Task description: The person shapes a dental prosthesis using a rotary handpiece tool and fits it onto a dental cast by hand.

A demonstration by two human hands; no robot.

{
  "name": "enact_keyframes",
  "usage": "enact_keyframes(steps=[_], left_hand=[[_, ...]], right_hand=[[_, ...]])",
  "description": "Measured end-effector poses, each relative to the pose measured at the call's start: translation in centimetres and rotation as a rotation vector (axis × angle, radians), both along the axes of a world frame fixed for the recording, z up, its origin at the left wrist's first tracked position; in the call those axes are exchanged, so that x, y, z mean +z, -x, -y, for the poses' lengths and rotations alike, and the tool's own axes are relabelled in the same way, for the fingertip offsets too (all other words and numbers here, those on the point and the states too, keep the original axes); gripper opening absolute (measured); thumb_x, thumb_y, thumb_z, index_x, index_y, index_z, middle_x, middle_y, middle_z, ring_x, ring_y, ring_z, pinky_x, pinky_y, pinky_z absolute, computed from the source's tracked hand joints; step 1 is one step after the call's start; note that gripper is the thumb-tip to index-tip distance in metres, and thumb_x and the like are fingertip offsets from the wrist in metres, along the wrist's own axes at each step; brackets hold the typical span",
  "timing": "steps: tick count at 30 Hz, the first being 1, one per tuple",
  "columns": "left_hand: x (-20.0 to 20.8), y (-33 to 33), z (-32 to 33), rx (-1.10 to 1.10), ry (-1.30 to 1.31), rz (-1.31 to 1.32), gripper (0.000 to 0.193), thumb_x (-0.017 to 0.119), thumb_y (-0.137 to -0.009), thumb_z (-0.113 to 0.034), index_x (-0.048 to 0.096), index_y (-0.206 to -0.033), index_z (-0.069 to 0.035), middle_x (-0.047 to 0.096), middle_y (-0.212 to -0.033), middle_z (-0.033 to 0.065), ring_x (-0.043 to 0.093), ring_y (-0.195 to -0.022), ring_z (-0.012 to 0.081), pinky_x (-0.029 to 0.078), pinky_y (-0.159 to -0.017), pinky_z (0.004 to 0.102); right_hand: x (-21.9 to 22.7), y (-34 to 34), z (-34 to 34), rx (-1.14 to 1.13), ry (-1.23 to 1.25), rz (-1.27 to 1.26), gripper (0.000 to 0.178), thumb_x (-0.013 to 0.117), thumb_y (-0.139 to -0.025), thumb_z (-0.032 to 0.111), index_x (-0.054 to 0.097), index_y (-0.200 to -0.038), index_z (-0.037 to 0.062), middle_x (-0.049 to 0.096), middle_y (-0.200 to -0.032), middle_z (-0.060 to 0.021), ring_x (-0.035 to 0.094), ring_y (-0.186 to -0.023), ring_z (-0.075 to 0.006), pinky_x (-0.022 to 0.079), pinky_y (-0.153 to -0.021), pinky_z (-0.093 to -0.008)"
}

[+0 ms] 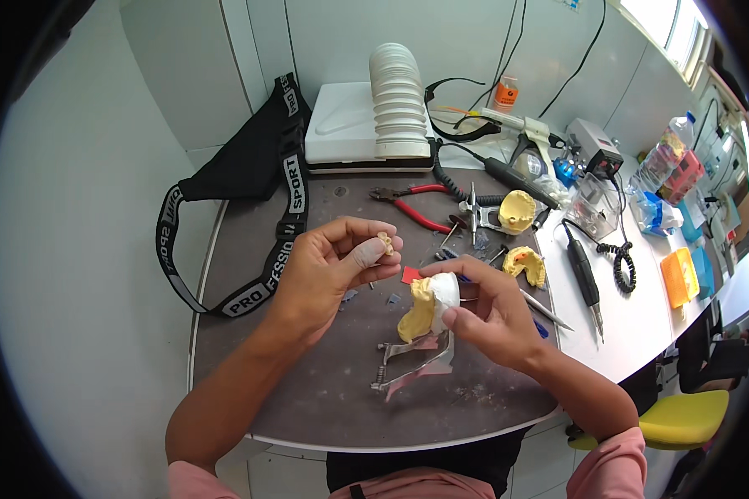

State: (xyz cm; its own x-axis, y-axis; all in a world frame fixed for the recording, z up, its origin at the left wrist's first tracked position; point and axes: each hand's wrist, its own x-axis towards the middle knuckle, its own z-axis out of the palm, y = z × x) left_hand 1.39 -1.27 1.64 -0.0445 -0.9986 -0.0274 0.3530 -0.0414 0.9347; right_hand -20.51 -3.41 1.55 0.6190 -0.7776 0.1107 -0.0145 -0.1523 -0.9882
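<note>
Dental cast (419, 311), yellow and white, is gripped on edge by the right hand (491, 316), its long axis running roughly near to far. Left of the dental cast and slightly beyond, the left hand (329, 262) pinches a small cream dental piece (385, 243), near but apart.

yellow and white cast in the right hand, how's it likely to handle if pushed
The yellow and white cast looks like plaster, so it is probably stiff and fairly dense. Its uneven yellow side may chip if knocked. With the metal frame jutting out below, it might tip if the right hand loosened.
</note>
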Motion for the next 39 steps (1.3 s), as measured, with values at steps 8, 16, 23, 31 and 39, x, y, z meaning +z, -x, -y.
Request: enact_keyframes(steps=[8, 16, 23, 31, 39], left_hand=[[-1.1, 0.6, -0.7, -0.014, -0.158, 0.109, 0.019, 0.062, -0.087, -0.007, 0.059, -0.104, 0.001, 0.064, -0.094, 0.0081, 0.064, -0.086, 0.0122, 0.055, -0.079, 0.0253], [-2.4, 0.9, 0.0, -0.056, -0.246, 0.076, 0.016, 0.063, -0.086, -0.004, 0.057, -0.099, 0.003, 0.063, -0.095, 0.0100, 0.064, -0.087, 0.0141, 0.055, -0.080, 0.0262], [-1.8, 1.1, 0.2, -0.089, -0.256, 0.146, 0.018, 0.066, -0.083, -0.002, 0.059, -0.098, 0.004, 0.063, -0.093, 0.0102, 0.063, -0.085, 0.0134, 0.055, -0.078, 0.0262], [-2.2, 1.0, 0.2, -0.070, -0.280, 0.127, 0.018, 0.066, -0.083, -0.003, 0.057, -0.098, 0.002, 0.063, -0.094, 0.0099, 0.063, -0.085, 0.0133, 0.055, -0.077, 0.0264], [-2.1, 1.3, 0.0, -0.061, -0.267, 0.126, 0.017, 0.067, -0.082, -0.001, 0.060, -0.097, 0.003, 0.064, -0.092, 0.0091, 0.062, -0.085, 0.0123, 0.053, -0.078, 0.0251]], right_hand=[[-3.3, -0.5, 1.4, -0.057, -0.261, 0.271, 0.039, 0.058, -0.084, 0.012, 0.049, -0.120, -0.0004, 0.054, -0.113, -0.0093, 0.055, -0.105, -0.0147, 0.048, -0.081, -0.0259], [-2.5, -0.1, 1.7, -0.037, -0.317, 0.205, 0.041, 0.061, -0.086, 0.010, 0.046, -0.121, -0.0035, 0.054, -0.115, -0.0132, 0.059, -0.104, -0.0186, 0.047, -0.092, -0.0313], [-2.2, -0.1, 2.0, -0.013, -0.432, 0.284, 0.041, 0.062, -0.085, 0.007, 0.045, -0.121, -0.0025, 0.055, -0.114, -0.0134, 0.060, -0.102, -0.0202, 0.053, -0.084, -0.0300], [-2.6, -0.4, 2.0, 0.000, -0.416, 0.283, 0.042, 0.064, -0.084, 0.008, 0.046, -0.121, -0.0014, 0.056, -0.111, -0.0119, 0.061, -0.101, -0.0192, 0.053, -0.085, -0.0299], [-2.7, -0.4, 1.8, 0.000, -0.401, 0.282, 0.042, 0.065, -0.084, 0.008, 0.047, -0.120, -0.0008, 0.057, -0.111, -0.0115, 0.061, -0.100, -0.0185, 0.052, -0.086, -0.0295]])
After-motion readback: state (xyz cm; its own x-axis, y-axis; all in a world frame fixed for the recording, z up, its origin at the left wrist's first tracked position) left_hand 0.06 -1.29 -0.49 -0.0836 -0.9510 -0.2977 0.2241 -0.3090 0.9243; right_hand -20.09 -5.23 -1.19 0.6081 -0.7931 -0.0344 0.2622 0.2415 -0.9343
